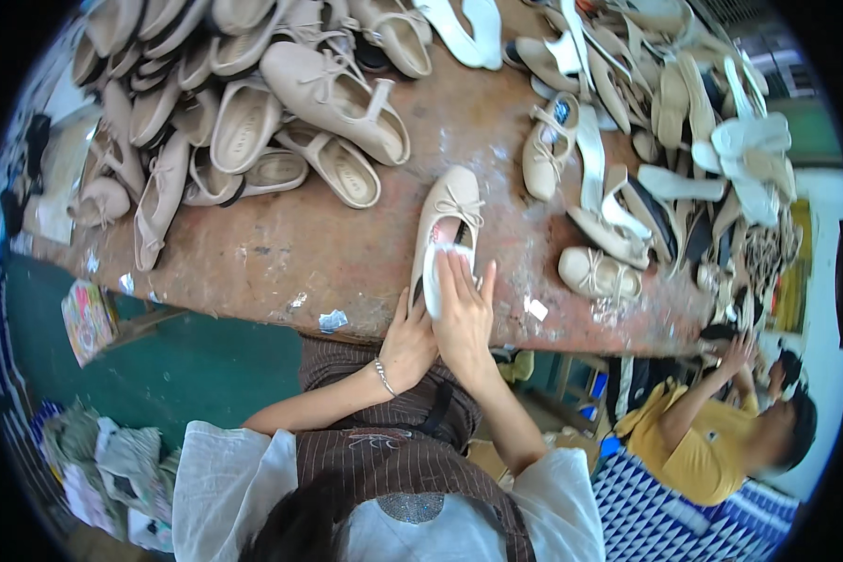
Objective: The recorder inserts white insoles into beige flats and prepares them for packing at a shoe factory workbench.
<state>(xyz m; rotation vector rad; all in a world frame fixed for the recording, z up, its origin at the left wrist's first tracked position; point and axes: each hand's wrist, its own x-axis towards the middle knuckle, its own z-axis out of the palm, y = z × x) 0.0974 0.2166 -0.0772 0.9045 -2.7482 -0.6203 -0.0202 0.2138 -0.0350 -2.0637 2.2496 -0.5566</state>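
A beige ballet-style shoe (437,203) with a bow lies at the table's front edge, toe pointing away from me. My left hand (408,345) is closed around its heel end, partly hidden by the other hand. Over the shoe's opening, my right hand (464,318) lies with its fingers stretched out, pressing on a white insole (432,290). Part of that insole goes into the shoe; the rest is hidden under the fingers.
Beige shoes (244,126) are heaped at the table's left. On the right lie more shoes (598,274) and loose white insoles (681,184). Small paper scraps (332,321) dot the worn tabletop (225,300). A person in yellow (698,440) sits at the right.
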